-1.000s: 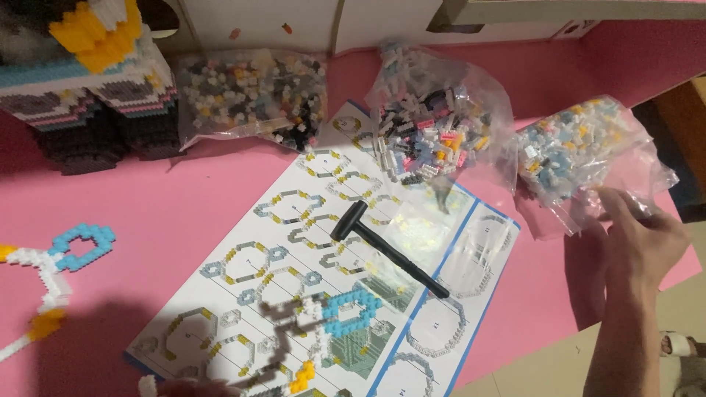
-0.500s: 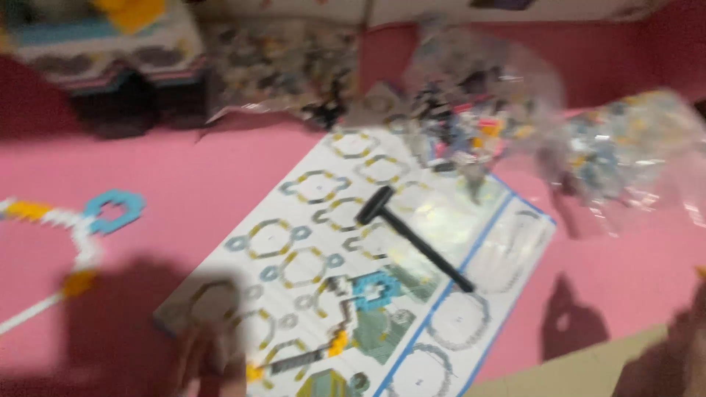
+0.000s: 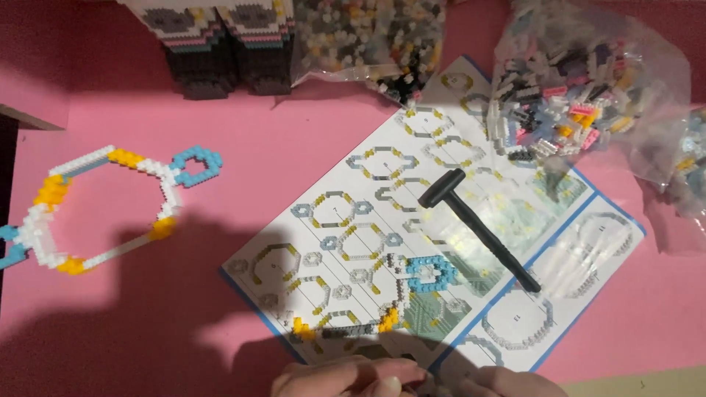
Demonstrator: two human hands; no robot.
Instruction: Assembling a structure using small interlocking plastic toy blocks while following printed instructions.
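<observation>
Our left hand point(image 3: 346, 378) and right hand point(image 3: 507, 384) meet at the bottom edge; the fingers point(image 3: 401, 373) lie pressed together, and whether they pinch a brick we cannot tell. Just above them the partial ring of small bricks point(image 3: 397, 301), grey, yellow and blue, rests on the instruction sheet point(image 3: 353, 220). A careless nudge could, we judge, snap this thin ring or slide the sheet, rolling the black hammer point(image 3: 478, 228) across the pink surface point(image 3: 243, 132).
</observation>
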